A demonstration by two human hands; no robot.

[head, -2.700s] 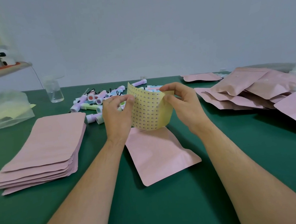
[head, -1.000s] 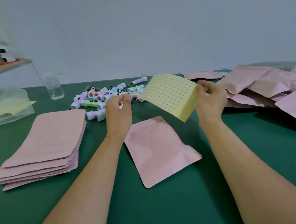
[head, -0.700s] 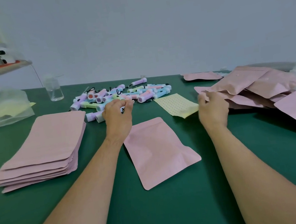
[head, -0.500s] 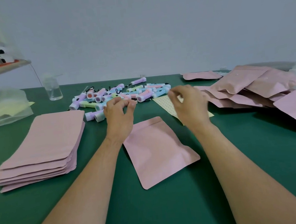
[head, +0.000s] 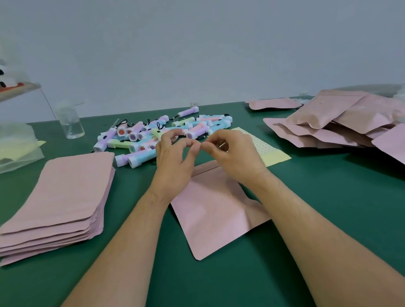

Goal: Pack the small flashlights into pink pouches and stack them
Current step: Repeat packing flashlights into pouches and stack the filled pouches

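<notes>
Both forearms reach forward from the near edge of the green worktop (head: 334,226) and converge at the centre. The left hand (head: 174,164) and right hand (head: 235,156) are raised just above the far, top edge of a single pink pouch (head: 216,210), which lies flat with one near corner creased.

Left hand: back facing the camera, fingers curled, thumb and forefinger brought together at the tips. Right hand: likewise curled, its fingertips meeting those of the left. Both grips are together. Whether anything small is pinched between them cannot be told from this view.

The flashlights (head: 142,135), in pastel purple, blue, green and pink, lie in a loose pile just beyond the hands, none in either hand.

A yellow dotted sheet (head: 270,152) lies flat beside the right hand, partly hidden by it.

A stack of pouches (head: 55,198), flat and squared up, sits to the left. A heap of pouches (head: 341,119), fuller in shape, lies to the right, overlapping loosely.

A clear cup (head: 71,124) stands at the far left, beyond the stack.
</notes>
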